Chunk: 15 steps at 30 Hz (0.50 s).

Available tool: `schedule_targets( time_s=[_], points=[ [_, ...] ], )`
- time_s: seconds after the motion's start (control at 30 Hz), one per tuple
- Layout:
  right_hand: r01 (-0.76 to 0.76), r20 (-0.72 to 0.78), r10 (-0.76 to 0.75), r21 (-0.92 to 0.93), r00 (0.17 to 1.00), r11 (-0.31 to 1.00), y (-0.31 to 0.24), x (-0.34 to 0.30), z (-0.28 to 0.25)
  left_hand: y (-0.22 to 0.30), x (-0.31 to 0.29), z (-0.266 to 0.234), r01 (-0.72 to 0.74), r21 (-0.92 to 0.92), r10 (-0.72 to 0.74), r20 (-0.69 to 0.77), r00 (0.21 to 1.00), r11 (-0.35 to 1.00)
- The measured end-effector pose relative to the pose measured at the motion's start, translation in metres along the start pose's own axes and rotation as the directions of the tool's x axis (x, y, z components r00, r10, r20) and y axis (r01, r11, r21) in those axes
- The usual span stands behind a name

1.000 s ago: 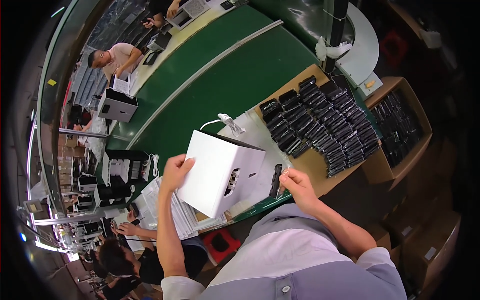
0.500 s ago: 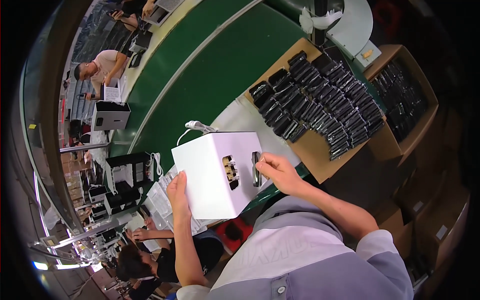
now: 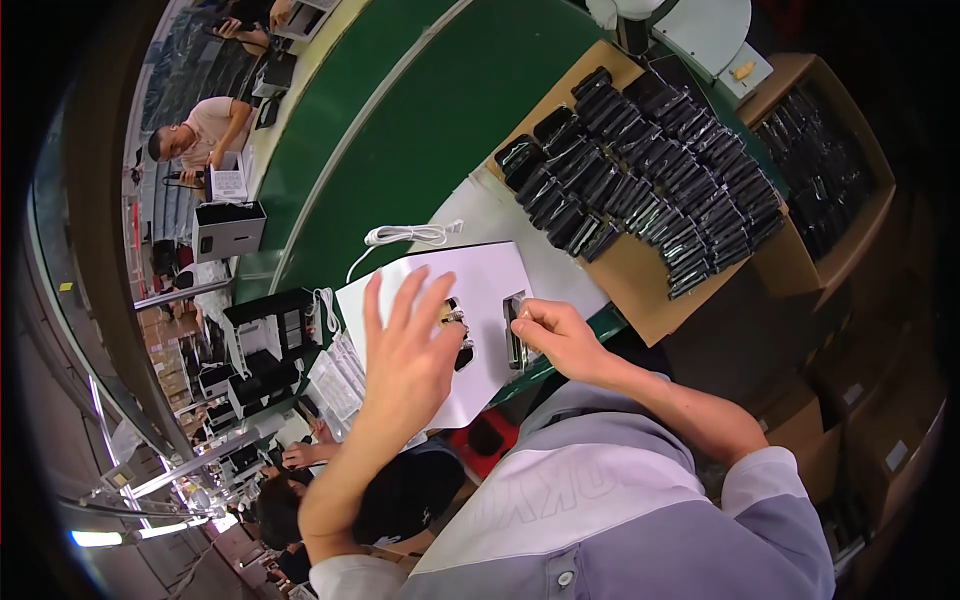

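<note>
In front of me stands a white box-shaped appliance housing (image 3: 484, 390) with an oval cutout and brass-coloured fittings (image 3: 457, 322) inside it. My left hand (image 3: 410, 345) is open, its fingers spread over the housing's face, thumb close to the cutout. Whether the palm touches the housing I cannot tell. With fingers closed, my right hand (image 3: 560, 340) pinches a flat black piece (image 3: 515, 335) that looks glossy, against the housing's right side. A white power cord (image 3: 410, 235) trails behind the housing.
Many black film-wrapped parts (image 3: 640, 190) lie in rows on cardboard (image 3: 660, 320) at the right; a carton (image 3: 850, 260) beyond holds more. A green conveyor (image 3: 420, 130) curves behind. Black-and-white appliance housings (image 3: 265, 350) and co-workers (image 3: 205, 135) are at the left.
My left hand has let go of the housing's left edge and moved right, over its front face near the cutout. My right hand stays at the black piece.
</note>
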State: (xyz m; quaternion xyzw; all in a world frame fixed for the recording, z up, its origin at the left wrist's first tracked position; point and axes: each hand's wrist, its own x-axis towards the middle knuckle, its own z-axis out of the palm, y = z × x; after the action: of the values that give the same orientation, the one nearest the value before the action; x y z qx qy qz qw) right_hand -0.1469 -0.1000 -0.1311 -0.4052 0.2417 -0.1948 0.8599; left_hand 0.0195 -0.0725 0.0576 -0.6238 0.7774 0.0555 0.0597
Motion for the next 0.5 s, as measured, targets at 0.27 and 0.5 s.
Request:
schedule_targets(
  time_s=[0.27,0.5],
  points=[
    [0.022,-0.044,-0.021,0.038,0.999,0.999,-0.003,-0.011,-0.01,-0.005,0.027,0.015,-0.139,0.143,0.083,0.344,0.935,0.98],
    [0.037,-0.054,-0.032,0.099,0.998,0.994,0.003,-0.018,-0.019,-0.014,0.028,0.021,-0.222,0.013,0.204,0.349,0.915,0.975]
  ],
)
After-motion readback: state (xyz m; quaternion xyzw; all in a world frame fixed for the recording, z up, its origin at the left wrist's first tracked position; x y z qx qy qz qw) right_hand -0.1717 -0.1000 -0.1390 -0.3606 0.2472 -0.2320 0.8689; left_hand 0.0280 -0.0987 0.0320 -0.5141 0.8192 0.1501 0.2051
